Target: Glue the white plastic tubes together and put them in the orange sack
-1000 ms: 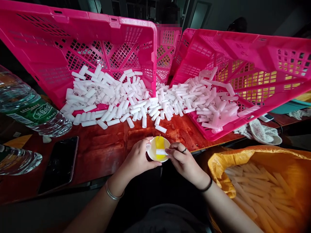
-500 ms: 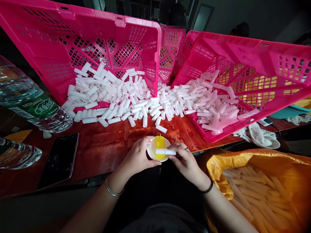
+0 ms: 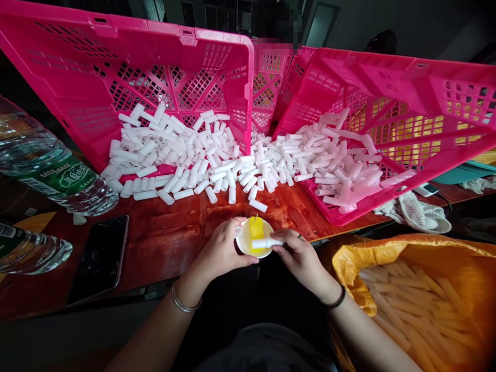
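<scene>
My left hand is wrapped round a small white bowl, held just off the table's front edge. A yellow block with a thin wire-like bit at its top stands inside the bowl, with yellow at the bottom too. A short white tube also shows by my left fingers, at the bowl's left rim. My right hand pinches a white tube by its right end. That tube lies level across the bowl, in front of the yellow block, with what looks like a joint partway along.
Many short white tubes spill from two pink crates tipped onto the red-brown table. Water bottles and a phone are at left. An orange sack of longer pale tubes stands at right, below a cloth.
My right hand and its tube have shifted slightly right. The left hand still holds the bowl. The whole view has moved a little.
</scene>
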A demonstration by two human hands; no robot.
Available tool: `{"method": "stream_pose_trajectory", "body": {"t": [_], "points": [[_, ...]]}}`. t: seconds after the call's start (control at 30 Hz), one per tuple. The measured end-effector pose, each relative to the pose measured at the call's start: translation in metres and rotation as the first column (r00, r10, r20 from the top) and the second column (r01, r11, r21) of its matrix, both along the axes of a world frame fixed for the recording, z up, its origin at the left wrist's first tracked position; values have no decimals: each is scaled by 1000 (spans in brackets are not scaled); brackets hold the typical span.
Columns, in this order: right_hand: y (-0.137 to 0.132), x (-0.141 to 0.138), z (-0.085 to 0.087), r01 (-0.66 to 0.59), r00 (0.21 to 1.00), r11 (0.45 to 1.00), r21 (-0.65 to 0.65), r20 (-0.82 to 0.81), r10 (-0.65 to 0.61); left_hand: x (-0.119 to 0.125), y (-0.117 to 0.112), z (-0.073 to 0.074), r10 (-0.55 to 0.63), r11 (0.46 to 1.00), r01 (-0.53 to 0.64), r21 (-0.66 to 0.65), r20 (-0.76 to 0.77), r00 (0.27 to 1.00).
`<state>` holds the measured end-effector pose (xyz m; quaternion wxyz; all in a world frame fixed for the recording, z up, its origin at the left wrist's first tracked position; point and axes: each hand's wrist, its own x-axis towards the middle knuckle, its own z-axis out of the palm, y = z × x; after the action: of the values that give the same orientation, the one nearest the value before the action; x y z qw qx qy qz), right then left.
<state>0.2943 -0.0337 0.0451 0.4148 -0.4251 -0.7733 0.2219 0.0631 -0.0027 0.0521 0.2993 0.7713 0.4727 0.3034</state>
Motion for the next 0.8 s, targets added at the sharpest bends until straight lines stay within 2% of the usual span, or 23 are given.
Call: {"method": "stream_pose_trajectory", "body": {"t": [0.1, 0.17, 0.27, 0.37, 0.47, 0.53, 0.6, 0.7, 0.8], "points": [[-1, 4, -5, -86, 992, 977, 197, 106, 66, -4, 1, 4, -65, 996, 68, 53, -48, 997], [-2, 3, -7, -59, 998, 976, 210, 26, 55, -9, -1, 8, -87, 988, 97, 121, -81, 993], [-5, -7, -3, 63, 959, 997, 50, -280, -46, -15, -6, 18, -67, 984, 85, 157, -118, 991], [-10, -18, 13, 31, 881, 985, -170, -461, -108, -16, -12, 32, -96, 974, 129, 184, -176, 980], [-13, -23, 34, -53, 876, 957, -284, -474, -92, -14, -17, 45, -94, 922, 179, 344, -248, 964], [-15, -24, 46, -78, 892, 945, -317, -446, -75, -13, -20, 53, -55, 873, 206, 442, -329, 943], [-15, -25, 55, -80, 919, 943, -323, -391, -56, -11, -22, 58, -9, 847, 230, 480, -418, 908], [-13, -29, 60, -42, 964, 965, -259, -263, -29, -6, -28, 63, 6, 884, 201, 422, -440, 898], [-7, -35, 62, -19, 991, 994, -104, -137, 5, 3, -37, 69, -86, 971, 141, 194, -269, 959]]}}
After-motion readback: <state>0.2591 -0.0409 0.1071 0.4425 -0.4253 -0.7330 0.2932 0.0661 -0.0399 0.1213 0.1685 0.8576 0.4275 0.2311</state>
